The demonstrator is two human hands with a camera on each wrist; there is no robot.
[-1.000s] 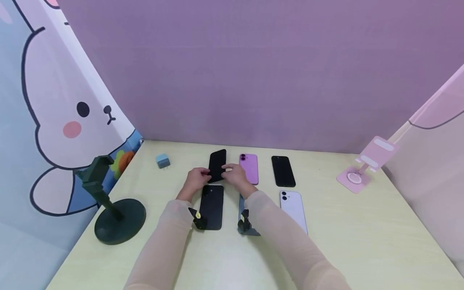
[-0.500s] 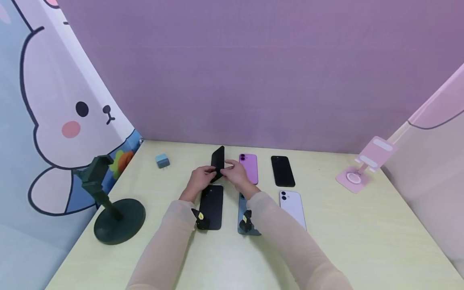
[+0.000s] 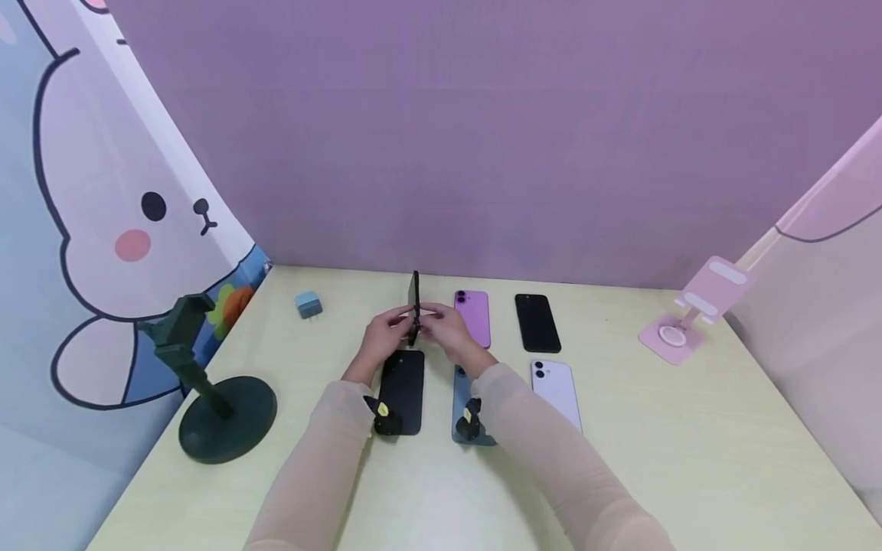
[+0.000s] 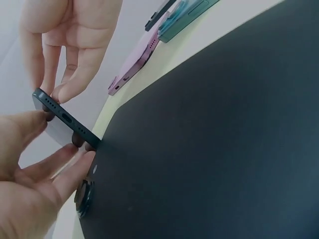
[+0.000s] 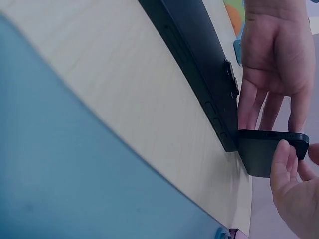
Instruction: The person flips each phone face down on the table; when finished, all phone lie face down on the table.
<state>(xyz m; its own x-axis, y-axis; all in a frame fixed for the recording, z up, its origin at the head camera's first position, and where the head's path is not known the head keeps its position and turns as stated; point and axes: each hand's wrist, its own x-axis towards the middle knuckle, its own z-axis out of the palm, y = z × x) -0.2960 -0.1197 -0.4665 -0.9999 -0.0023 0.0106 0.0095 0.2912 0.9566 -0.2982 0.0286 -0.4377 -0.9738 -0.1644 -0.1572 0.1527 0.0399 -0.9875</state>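
Note:
In the head view, a black smartphone (image 3: 413,291) stands on its long edge, seen almost edge-on. My left hand (image 3: 379,337) pinches it from the left, and my right hand (image 3: 448,330) pinches it from the right. The left wrist view shows the phone's bottom end with its port, the left-hand fingers (image 4: 62,172) below and the right-hand fingers (image 4: 87,64) above. A dark phone (image 3: 406,398), camera side up, lies just in front of it. A blue phone (image 3: 460,402) lies partly hidden beneath the right forearm.
To the right lie a pink phone (image 3: 472,317), a black phone (image 3: 537,325) and a pale lavender phone (image 3: 558,390). A dark green stand (image 3: 227,421) is at left, a blue charger plug (image 3: 308,304) at back left. A pink phone stand (image 3: 713,291) occupies the far right.
The black phone has turned from a slight tilt with its dark face showing to standing on its long edge. Both hands have shifted their fingers around it; the other phones stay put.

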